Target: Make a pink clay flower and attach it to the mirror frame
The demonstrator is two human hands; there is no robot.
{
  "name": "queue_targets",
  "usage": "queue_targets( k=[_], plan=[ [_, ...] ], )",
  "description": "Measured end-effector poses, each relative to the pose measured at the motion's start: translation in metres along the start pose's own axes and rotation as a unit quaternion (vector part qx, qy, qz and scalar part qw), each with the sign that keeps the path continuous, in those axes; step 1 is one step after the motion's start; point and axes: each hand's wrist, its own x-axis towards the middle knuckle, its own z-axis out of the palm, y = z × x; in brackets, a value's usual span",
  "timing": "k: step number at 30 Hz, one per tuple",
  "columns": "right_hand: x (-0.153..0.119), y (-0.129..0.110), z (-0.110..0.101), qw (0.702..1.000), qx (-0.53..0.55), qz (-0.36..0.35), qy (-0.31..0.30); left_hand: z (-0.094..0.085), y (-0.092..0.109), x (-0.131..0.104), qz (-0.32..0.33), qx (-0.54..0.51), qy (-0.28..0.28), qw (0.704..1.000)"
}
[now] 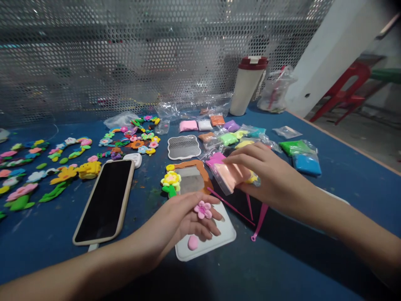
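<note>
My left hand [184, 219] is turned partly palm up, and a small pink clay flower [203, 210] with a darker centre sits on its fingers near the thumb. Below it lies a white board [216, 246] carrying a flat pink clay disc [193, 242]. The fingers of my right hand [260, 171] grip a clear packet of peach clay [230, 175], with a bright pink piece [216, 159] at its far edge. Just beyond my left hand is a mirror with a brown clay frame [205, 175], decorated with a yellow clay flower [171, 179]. Pink modelling tools [232, 207] lie under my right hand.
A phone [105, 202] lies left, near many colourful clay pieces [65, 173]. Behind are a small white-framed mirror [184, 147], several clay packets [228, 139] and a tall cup [247, 85]. Green [294, 147] and blue packets [307, 164] lie right. Perforated metal [125, 54] backs the table.
</note>
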Motion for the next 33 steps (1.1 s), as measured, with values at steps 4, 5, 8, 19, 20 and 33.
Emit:
queue_targets(
  k=[4, 5, 8, 19, 20, 33],
  plan=[
    [-0.005, -0.011, -0.002, 0.992, 0.125, 0.028, 0.004, 0.004, 0.007, -0.004, 0.064, 0.083, 0.040, 0.994],
    [-0.005, -0.015, -0.001, 0.990, 0.137, 0.028, 0.002, 0.005, 0.008, -0.006, 0.079, 0.103, 0.043, 0.991],
    [-0.006, -0.023, 0.002, 0.990, 0.142, 0.015, 0.007, 0.007, 0.012, -0.008, 0.105, 0.156, 0.048, 0.981],
    [-0.006, 0.046, -0.003, 0.958, -0.147, 0.176, 0.171, 0.004, 0.006, -0.002, -0.019, 0.076, 0.026, 0.997],
    [-0.007, 0.054, -0.001, 0.964, -0.144, 0.172, 0.145, 0.003, 0.006, -0.002, -0.020, 0.065, 0.023, 0.997],
    [-0.010, 0.019, 0.008, 0.995, -0.027, 0.089, -0.017, -0.003, 0.006, 0.004, -0.026, -0.067, 0.011, 0.997]
  ],
)
